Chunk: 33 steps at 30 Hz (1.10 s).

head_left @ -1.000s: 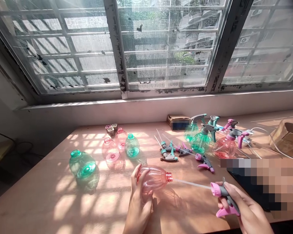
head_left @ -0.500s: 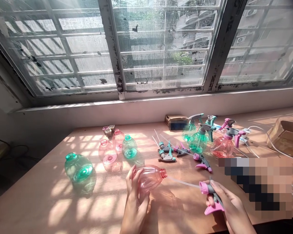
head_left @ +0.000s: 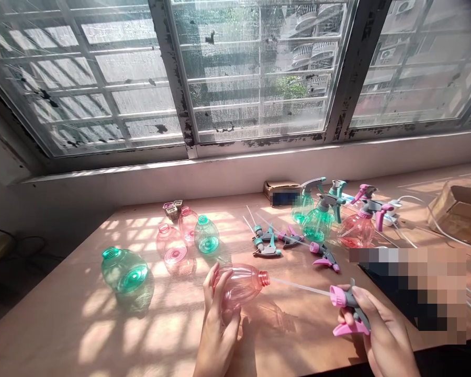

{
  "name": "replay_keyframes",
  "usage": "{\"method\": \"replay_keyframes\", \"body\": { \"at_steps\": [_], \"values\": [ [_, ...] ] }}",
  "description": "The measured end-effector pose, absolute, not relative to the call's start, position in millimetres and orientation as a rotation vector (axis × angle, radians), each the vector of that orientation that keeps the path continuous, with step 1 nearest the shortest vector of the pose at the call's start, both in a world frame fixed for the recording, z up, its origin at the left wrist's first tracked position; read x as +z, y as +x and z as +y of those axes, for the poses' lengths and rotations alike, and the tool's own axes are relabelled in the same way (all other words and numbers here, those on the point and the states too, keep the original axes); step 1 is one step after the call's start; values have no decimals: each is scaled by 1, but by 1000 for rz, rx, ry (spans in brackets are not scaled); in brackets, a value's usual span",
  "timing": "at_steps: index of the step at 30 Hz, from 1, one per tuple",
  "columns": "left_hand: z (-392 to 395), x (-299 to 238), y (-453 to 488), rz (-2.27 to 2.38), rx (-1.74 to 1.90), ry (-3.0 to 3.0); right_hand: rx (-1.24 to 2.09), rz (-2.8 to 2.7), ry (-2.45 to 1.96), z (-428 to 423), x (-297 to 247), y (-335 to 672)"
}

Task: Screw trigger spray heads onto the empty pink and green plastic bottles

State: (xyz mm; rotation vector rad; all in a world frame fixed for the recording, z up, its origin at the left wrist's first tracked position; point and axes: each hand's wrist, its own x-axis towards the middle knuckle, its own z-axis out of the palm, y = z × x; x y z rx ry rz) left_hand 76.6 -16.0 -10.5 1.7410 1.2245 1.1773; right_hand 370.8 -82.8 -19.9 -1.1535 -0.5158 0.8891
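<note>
My left hand (head_left: pixel 219 314) is wrapped round a clear pink bottle (head_left: pixel 241 283) that lies on its side on the wooden table (head_left: pixel 78 324), neck pointing right. In my right hand (head_left: pixel 377 327) I grip a pink and grey spray trigger head (head_left: pixel 347 309). Its thin white dip tube (head_left: pixel 298 286) points left, with the tip just short of the bottle's neck.
Empty green bottles (head_left: pixel 123 269) and pink bottles (head_left: pixel 171 251) lie at the left. Loose trigger heads (head_left: pixel 272 242) lie in the middle. Assembled spray bottles (head_left: pixel 317 220) stand at the back right. A cardboard box (head_left: pixel 457 212) sits far right, a small box (head_left: pixel 282 191) under the window.
The trigger head drew closer to the bottle half a second ago, then backed off a little to the right. The bottle has stayed in my left hand.
</note>
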Motion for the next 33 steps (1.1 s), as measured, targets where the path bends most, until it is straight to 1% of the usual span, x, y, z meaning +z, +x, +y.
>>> {"method": "replay_keyframes", "body": {
  "at_steps": [3,12,15,19,22,26,29,33],
  "values": [
    [-16,-11,75,1218,1192,1743,856,-464,-1129,-83,-18,372],
    [-20,-15,90,1087,1180,1815,937,-710,-1285,-65,-16,332],
    [-25,-17,105,1114,1225,1723,940,-778,-1307,-57,-18,317],
    [-24,-18,120,1124,1326,1382,864,-771,-1310,-53,-20,312],
    [-20,-20,121,1104,1296,1221,967,-749,-1248,-53,-21,312],
    [-17,-26,113,1180,1176,1239,1043,-759,-1233,-51,-21,310],
    [-17,-29,107,1221,1182,1244,1054,-815,-1251,-50,-23,312],
    [-20,-24,110,1205,1214,1163,1149,-845,-1233,-53,-25,317]
  ]
}}
